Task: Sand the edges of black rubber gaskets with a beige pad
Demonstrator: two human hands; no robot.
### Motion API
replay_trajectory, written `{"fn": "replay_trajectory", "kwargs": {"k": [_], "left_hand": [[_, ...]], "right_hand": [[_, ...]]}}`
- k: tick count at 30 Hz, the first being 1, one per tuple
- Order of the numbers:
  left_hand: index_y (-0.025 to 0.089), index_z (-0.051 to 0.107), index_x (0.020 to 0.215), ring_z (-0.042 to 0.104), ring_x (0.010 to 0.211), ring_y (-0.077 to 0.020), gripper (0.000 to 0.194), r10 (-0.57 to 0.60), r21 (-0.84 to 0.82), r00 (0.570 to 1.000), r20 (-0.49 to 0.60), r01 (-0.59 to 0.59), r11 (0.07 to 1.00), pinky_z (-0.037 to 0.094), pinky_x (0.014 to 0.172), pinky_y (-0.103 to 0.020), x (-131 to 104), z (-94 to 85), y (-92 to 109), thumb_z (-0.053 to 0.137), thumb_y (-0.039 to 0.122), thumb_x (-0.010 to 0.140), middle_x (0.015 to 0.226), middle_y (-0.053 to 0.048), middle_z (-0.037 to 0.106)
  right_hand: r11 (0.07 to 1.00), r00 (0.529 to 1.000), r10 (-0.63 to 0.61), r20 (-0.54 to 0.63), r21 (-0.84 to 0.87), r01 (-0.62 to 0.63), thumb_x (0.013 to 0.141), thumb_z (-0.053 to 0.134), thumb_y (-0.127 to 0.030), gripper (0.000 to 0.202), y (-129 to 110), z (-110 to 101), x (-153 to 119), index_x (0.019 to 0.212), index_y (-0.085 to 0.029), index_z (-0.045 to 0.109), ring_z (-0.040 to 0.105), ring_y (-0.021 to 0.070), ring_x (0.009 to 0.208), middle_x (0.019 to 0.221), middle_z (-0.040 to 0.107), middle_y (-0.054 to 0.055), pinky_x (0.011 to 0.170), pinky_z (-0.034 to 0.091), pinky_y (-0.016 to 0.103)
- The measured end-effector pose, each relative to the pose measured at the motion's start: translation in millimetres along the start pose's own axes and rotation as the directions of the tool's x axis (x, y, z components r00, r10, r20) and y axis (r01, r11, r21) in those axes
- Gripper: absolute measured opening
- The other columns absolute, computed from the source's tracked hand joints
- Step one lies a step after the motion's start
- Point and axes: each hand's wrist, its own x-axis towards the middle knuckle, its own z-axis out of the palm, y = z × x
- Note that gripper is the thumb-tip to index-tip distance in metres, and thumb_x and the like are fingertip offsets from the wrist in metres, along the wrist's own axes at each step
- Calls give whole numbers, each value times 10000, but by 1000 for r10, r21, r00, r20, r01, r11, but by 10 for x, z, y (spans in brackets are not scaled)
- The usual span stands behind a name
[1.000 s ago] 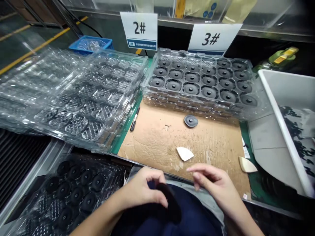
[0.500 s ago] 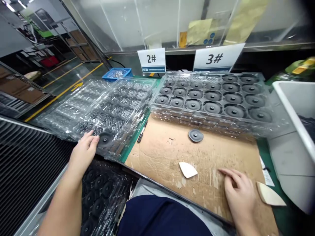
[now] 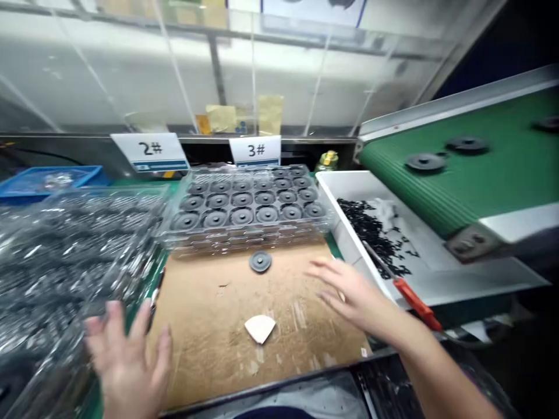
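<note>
My left hand (image 3: 126,361), blurred by motion, has its fingers spread above the gap between the left clear plastic trays (image 3: 87,250) and the cardboard sheet (image 3: 205,361). My right hand (image 3: 345,291) hovers over the right part of the cardboard, fingers apart and holding nothing. Between the hands lie a round dark grey disc (image 3: 260,262) with a small centre hub and, nearer to me, a white wedge-shaped pad (image 3: 260,329). Behind them stands a stack of clear trays (image 3: 244,233), its top tray filled with many similar discs.
At right, a white bin (image 3: 371,267) holds small black pieces, with a red-handled tool (image 3: 417,304) across its edge. A green conveyor belt (image 3: 493,180) carries discs above it. A blue crate (image 3: 94,177) stands back left. A pen (image 3: 156,294) lies beside the cardboard.
The view has swung right, bringing the bin and conveyor in. My left hand has left the disc in the left tray and spread its fingers. My right hand has lifted and opened.
</note>
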Motion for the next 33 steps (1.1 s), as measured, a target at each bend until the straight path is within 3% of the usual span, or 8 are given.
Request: {"fn": "replay_trajectory", "kwargs": {"k": [3, 6, 9, 13, 18, 22, 27, 33], "left_hand": [[132, 534, 1186, 324, 1292, -348, 415, 145, -57, 946, 289, -134, 989, 236, 1032, -580, -143, 465, -165, 381, 290, 834, 1342, -181, 459], [124, 605, 1102, 476, 1183, -348, 404, 172, -124, 923, 344, -137, 983, 333, 983, -558, -217, 686, -369, 398, 310, 809, 1215, -182, 583], [132, 616, 1086, 458, 1201, -345, 402, 150, -192, 932, 331, -89, 977, 301, 1006, -557, -226, 697, -428, 430, 322, 785, 1229, -173, 574], [185, 649, 1023, 456, 1206, -331, 351, 84, -340, 945, 315, 30, 940, 258, 1038, -543, -219, 640, -395, 498, 325, 739, 1212, -135, 597], [234, 700, 856, 414, 1232, -345, 271, -79, -586, 931, 357, 289, 757, 143, 1091, -513, -183, 566, -309, 648, 360, 621, 1162, -89, 634], [262, 553, 1125, 344, 1289, -272, 462, -231, -767, 854, 467, 521, 375, 119, 1108, -461, -124, 323, 131, 599, 450, 706, 1301, -61, 521], [214, 441, 1256, 453, 1217, -262, 538, 108, -652, 688, 718, 719, -240, 354, 992, -479, -159, -136, 1004, 275, 535, 858, 1334, -102, 490], [162, 564, 1131, 449, 1219, -239, 579, 345, -352, 609, 715, 739, -574, 331, 1015, -418, -470, -563, 1307, 256, 567, 855, 1218, -95, 589]], "right_hand": [[927, 987, 16, -159, -366, -74, 869, 440, -262, 338, 113, -746, 297, 1188, -221, 544, 436, 222, 1160, 1240, 517, 75, 1031, 259, 432], [700, 883, 262, -389, -553, -451, 839, 502, -320, 366, 497, -1232, 634, 1194, -237, 523, 343, 250, 1228, 1234, 515, 60, 1066, 47, 487], [591, 742, 398, -540, -467, -657, 812, 534, -353, 568, 912, -1422, 860, 1300, -97, 393, 219, 400, 1265, 1360, 323, 229, 961, 136, 613], [587, 685, 451, -572, -388, -711, 848, 462, -270, 458, 1061, -1409, 899, 1223, -7, 449, 367, 433, 1141, 1210, 428, 310, 857, 250, 611], [767, 852, 263, -452, -439, -469, 828, 507, -323, 510, 486, -1220, 709, 1283, -109, 416, 417, 362, 1099, 1139, 499, 209, 890, 296, 529], [913, 990, -41, -132, -409, -16, 748, 611, -445, 644, -311, -816, 461, 1314, -240, 381, 435, 257, 1123, 1137, 552, 77, 972, 323, 413], [916, 929, -366, 57, -154, 370, 706, 643, -513, 782, -1129, -101, 137, 1357, -244, 305, 336, 241, 1232, 1191, 530, 46, 1076, 187, 448], [891, 891, -451, 54, -38, 453, 601, 734, -515, 988, -1419, -31, -207, 1390, -203, 226, 179, 311, 1317, 1397, 322, 116, 1071, 173, 529]]}}
